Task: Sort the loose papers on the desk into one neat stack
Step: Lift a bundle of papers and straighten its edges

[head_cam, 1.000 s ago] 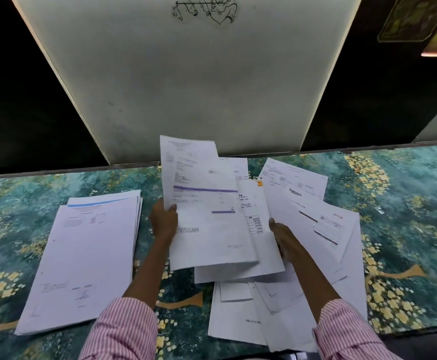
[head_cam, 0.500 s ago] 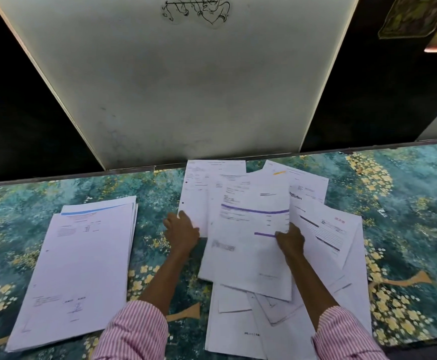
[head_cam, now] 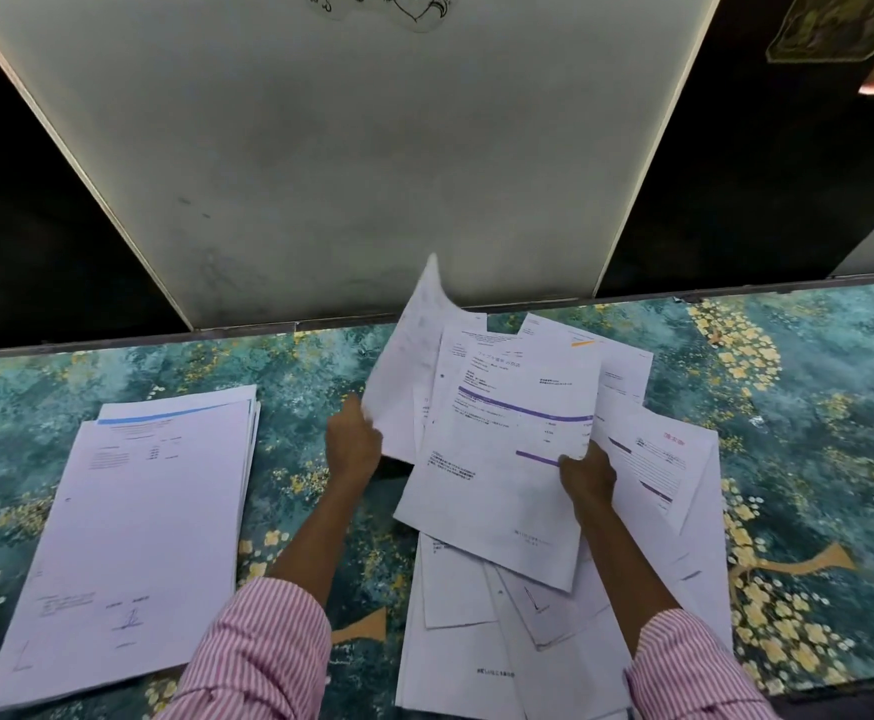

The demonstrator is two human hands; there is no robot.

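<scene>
Head view suggests the task is about half done: the neat stack [head_cam: 128,537] lies squared on the table [head_cam: 814,407], while right of the stack the loose papers [head_cam: 476,667] lie fanned and crossed. Farther, the right hand [head_cam: 585,478] pinches the purple-lined sheet [head_cam: 502,459] on top of that pile. The left hand [head_cam: 354,449], just right of the stack, pinches a curled sheet [head_cam: 409,366] lifted off the table. No container is visible.

Neat stack [head_cam: 133,537] left — loose papers [head_cam: 539,511] overlapping, askew, right.
</scene>
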